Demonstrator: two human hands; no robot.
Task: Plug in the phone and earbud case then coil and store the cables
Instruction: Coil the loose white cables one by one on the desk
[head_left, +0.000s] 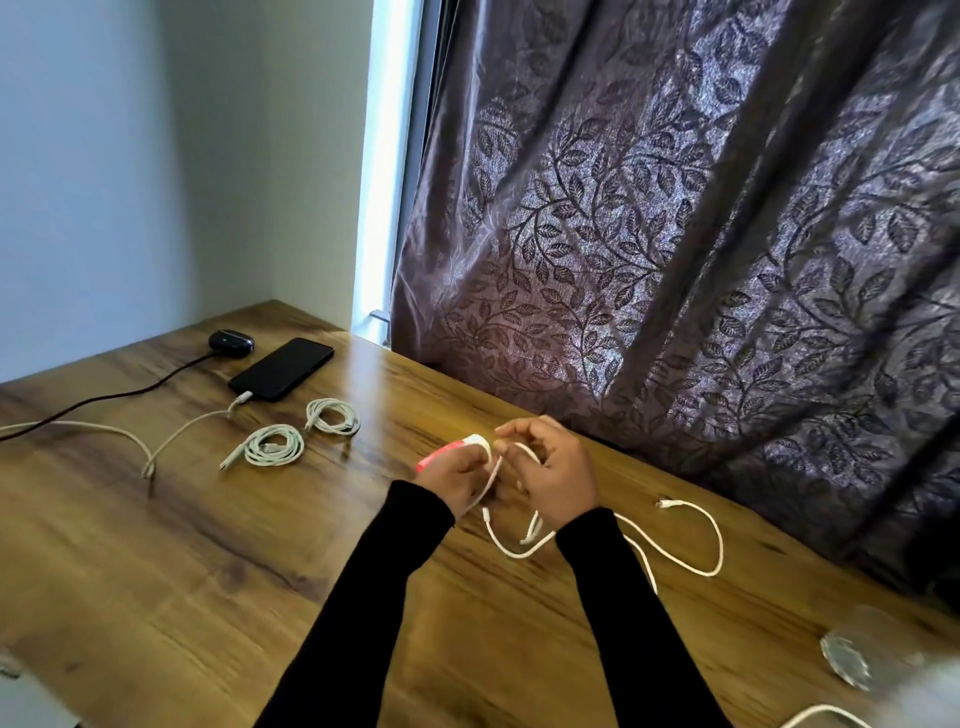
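Note:
A black phone (281, 368) lies at the far left of the wooden table (208, 561) with a white cable (182, 431) plugged into its near end. Behind it sits a dark earbud case (231, 343) with a black cable (130, 391) attached. Two coiled white cables (272, 445) (332, 415) lie beside the phone. At the table's middle, my left hand (454, 475) and my right hand (550, 470) both grip a loose white cable (691, 564), with a loop and a white-and-pink piece between them. Its free end trails to the right.
A dark leaf-patterned curtain (675, 234) hangs along the table's far edge. A glass jar (857, 660) stands at the lower right, with another white cable end (826, 714) near it. A white object (21, 696) shows at the lower left corner.

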